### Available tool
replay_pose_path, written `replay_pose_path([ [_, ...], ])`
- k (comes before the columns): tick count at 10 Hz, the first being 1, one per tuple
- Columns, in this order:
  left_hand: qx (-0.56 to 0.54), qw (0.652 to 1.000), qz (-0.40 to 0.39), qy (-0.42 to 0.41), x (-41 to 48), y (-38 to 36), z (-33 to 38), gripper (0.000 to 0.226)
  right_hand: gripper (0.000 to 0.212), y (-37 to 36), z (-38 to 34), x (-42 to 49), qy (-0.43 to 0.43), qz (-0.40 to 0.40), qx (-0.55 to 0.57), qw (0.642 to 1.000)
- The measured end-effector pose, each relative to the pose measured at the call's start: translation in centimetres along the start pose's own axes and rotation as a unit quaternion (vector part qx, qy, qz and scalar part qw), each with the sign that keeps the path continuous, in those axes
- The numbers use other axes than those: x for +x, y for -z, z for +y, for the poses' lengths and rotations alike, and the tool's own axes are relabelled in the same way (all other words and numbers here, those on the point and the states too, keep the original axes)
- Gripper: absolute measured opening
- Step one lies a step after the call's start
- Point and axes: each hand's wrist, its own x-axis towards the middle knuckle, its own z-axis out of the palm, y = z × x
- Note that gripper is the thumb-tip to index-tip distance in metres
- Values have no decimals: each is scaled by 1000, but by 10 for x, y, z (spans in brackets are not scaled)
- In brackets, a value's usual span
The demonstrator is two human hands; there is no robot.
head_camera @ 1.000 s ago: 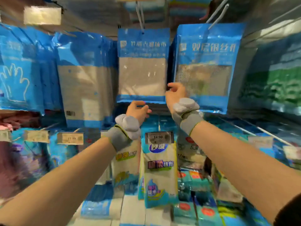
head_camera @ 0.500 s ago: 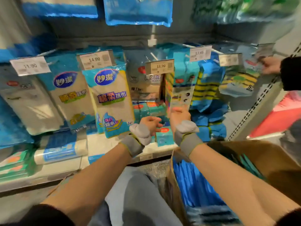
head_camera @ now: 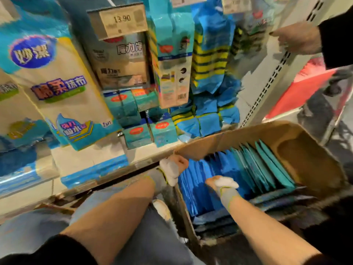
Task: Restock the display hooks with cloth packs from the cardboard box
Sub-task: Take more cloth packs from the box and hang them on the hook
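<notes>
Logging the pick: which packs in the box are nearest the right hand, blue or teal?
The blue packs, beneath the right hand; the teal packs stand farther right.

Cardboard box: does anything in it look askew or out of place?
Slightly. The teal packs lean toward the bare right end of the cardboard box, while the blue packs stand on edge. A few dark packs lie flat along its near wall.

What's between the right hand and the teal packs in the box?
Head view: a row of blue cloth packs standing in the cardboard box fills the stretch from right hand to teal packs.
</notes>
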Motion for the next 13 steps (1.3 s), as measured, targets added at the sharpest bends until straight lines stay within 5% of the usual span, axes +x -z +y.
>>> replay_pose_path([
  [1,65,998,21,-18,12,-5,4,22,44,-20,11,32,24,-101,46,993],
  [5,348,934,-74,-35,46,-9,-8,28,39,-57,-1,53,78,-35,34,996],
  [7,337,936,-97,-42,53,-12,-17,31,33,-55,7,60,72,-25,38,996],
  [8,295,949,-113,-12,55,-10,-15,56,30,-49,11,67,79,-58,70,993],
  [9,319,941,-115,-9,58,-12,-19,59,10,-44,12,65,84,-77,73,991],
  [11,491,862,-119,-38,60,-17,-11,22,31,-38,17,71,67,-85,86,990],
  [13,487,864,-67,-104,59,-9,-5,8,14,-15,17,57,55,-78,83,992],
])
